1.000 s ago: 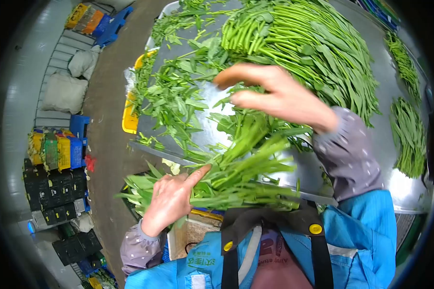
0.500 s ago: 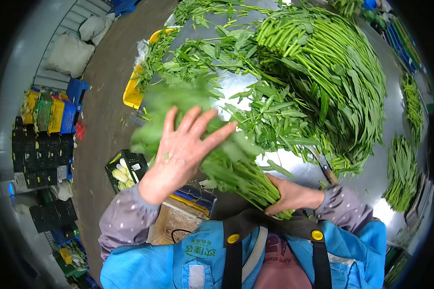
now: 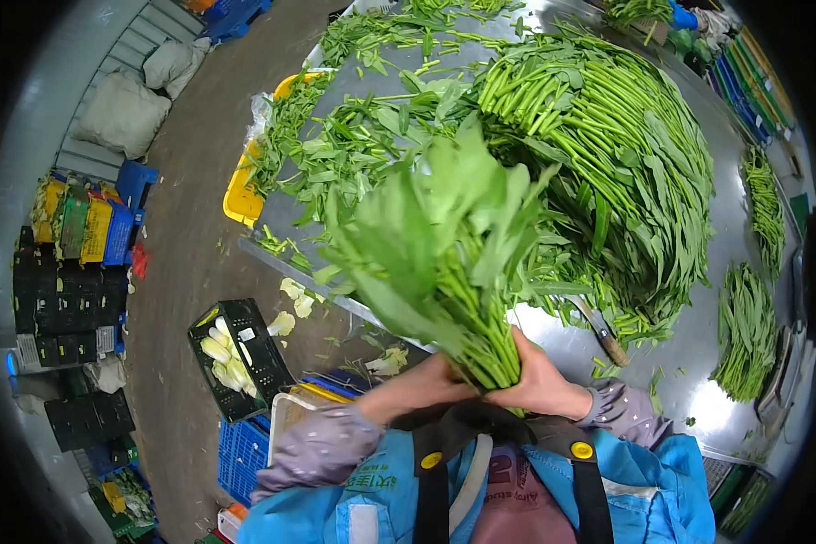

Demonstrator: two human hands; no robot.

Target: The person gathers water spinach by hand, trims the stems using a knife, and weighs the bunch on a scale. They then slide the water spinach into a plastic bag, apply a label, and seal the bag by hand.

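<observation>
A leafy bunch of water spinach [image 3: 444,263] stands upright in front of my chest, its leaves pointing away from me. My right hand [image 3: 539,379] is closed round the lower stems. On the other side of the stems is my left hand [image 3: 431,388], pressed against the bunch, with its fingertips hidden behind it. A large heap of water spinach [image 3: 607,154] lies on the metal table [image 3: 689,363], stems and leaves piled in a curve. Beside the heap, to the right of the bunch, rests a knife [image 3: 613,347] with a wooden handle.
Loose leaves [image 3: 363,145] are scattered over the table's left side, above a yellow crate [image 3: 242,195]. Smaller bunches [image 3: 748,335] lie along the right edge. On the floor at left stand a black crate [image 3: 267,349] of pale vegetables and a blue crate [image 3: 243,458].
My left hand has come down from the leaves to the stems beside my right hand. The bunch has swung from leaning left to nearly upright.
</observation>
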